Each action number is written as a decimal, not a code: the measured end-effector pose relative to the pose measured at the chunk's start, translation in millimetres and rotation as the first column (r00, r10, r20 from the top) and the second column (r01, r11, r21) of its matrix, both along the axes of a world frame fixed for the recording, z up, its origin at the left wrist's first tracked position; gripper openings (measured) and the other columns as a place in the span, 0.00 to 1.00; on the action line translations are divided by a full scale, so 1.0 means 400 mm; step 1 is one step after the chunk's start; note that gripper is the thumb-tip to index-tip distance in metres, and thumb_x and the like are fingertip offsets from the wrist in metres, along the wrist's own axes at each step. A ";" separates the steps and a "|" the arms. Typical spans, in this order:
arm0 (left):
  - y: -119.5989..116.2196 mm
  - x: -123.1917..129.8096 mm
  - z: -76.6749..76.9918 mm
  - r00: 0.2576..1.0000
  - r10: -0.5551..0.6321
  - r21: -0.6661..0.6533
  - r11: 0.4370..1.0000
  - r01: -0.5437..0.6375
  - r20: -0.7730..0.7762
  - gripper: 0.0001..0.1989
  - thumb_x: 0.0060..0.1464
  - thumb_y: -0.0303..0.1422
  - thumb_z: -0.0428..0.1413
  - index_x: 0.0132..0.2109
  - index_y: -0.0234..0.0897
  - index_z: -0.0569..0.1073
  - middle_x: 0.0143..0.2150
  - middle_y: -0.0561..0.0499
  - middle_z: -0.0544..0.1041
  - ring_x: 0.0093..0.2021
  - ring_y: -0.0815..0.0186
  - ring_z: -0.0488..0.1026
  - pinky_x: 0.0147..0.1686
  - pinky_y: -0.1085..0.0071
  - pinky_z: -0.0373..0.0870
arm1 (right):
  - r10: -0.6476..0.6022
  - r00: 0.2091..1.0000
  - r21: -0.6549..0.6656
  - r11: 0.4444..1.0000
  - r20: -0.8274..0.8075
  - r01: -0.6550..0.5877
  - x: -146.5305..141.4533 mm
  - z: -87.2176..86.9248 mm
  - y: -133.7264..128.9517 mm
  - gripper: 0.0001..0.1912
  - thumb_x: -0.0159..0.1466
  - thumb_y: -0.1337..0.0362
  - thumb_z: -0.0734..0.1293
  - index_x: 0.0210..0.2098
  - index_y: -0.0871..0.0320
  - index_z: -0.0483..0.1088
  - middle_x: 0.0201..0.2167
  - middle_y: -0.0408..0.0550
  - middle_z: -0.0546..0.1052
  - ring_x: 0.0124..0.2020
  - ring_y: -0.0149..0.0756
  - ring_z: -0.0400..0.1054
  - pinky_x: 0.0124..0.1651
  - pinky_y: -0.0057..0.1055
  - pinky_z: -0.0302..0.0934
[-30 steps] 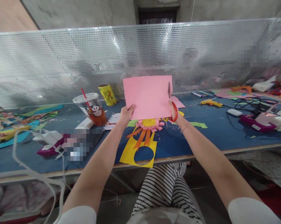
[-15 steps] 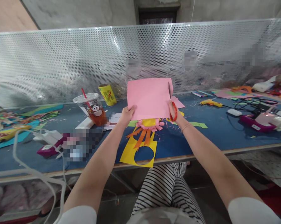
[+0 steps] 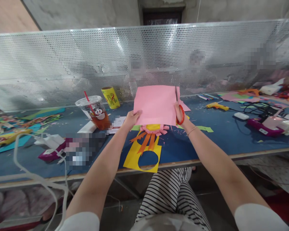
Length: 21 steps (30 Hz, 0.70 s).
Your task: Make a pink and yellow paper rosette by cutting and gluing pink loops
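Much of the work is masked by the pink sheet (image 3: 154,104): it covers the upper part of the pink-and-yellow rosette (image 3: 152,129) on the table (image 3: 218,144), and the fingers of the left hand (image 3: 133,118) vanish behind it, only the thumb lying plainly on its near face. That hand pinches the sheet at its lower left corner. The right hand (image 3: 178,113) holds the scissors (image 3: 176,95) by their red-orange handles, though how its fingers sit in the loops is hard to make out. A single dark blade shows, pointing away along the right margin (the other blade is out of sight), so I cannot tell how far the pair is spread. Blocky pixels blot out an object left of the left forearm, and shapes behind the perforated screen (image 3: 86,64) are only blurs. The sheet itself is plain pale pink and roughly rectangular, raised between both hands above the table, its face slightly bowed, with a narrow strip to the right of the blade. Nearer the person, orange strips (image 3: 144,144) hang from the rosette over a yellow sheet (image 3: 131,158) with a round hole, which juts past the table's front edge.
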<state>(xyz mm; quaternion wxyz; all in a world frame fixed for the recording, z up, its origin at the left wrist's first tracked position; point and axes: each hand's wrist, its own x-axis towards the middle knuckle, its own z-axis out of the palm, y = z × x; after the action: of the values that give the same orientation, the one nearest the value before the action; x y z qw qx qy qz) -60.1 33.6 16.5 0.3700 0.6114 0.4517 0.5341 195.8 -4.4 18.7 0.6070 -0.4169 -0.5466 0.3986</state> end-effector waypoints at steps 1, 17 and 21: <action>0.002 -0.002 -0.001 1.000 0.001 0.000 1.000 -0.001 -0.015 0.23 0.39 0.48 0.58 0.34 0.30 0.74 0.29 0.47 0.74 0.25 0.69 0.67 0.24 0.74 0.61 | 0.003 1.000 0.037 0.999 -0.030 -0.002 -0.001 -0.002 0.001 0.31 0.57 0.39 0.52 0.44 0.56 0.65 0.38 0.48 0.75 0.44 0.37 0.68 0.44 0.33 0.65; 0.004 -0.005 -0.009 0.993 -0.058 -0.031 0.998 0.055 -0.102 0.23 0.41 0.48 0.57 0.35 0.31 0.74 0.29 0.49 0.74 0.26 0.70 0.67 0.25 0.75 0.61 | 0.147 0.976 0.000 0.989 -0.164 -0.149 0.012 -0.018 0.032 0.34 0.59 0.39 0.48 0.49 0.58 0.62 0.43 0.49 0.74 0.45 0.39 0.68 0.49 0.39 0.61; 0.002 -0.003 -0.004 0.996 -0.054 -0.033 0.998 0.052 -0.069 0.23 0.40 0.48 0.58 0.35 0.30 0.74 0.29 0.49 0.74 0.26 0.70 0.66 0.25 0.75 0.61 | 0.154 0.972 0.052 0.988 -0.179 -0.147 0.011 -0.019 0.026 0.32 0.59 0.41 0.51 0.50 0.59 0.62 0.44 0.50 0.73 0.47 0.40 0.66 0.51 0.39 0.60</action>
<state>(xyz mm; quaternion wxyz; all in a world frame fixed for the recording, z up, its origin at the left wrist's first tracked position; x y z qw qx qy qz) -61.2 34.6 14.7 0.3773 0.6358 0.4562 0.4953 200.3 6.2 10.9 0.6304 -0.3244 -0.5262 0.4696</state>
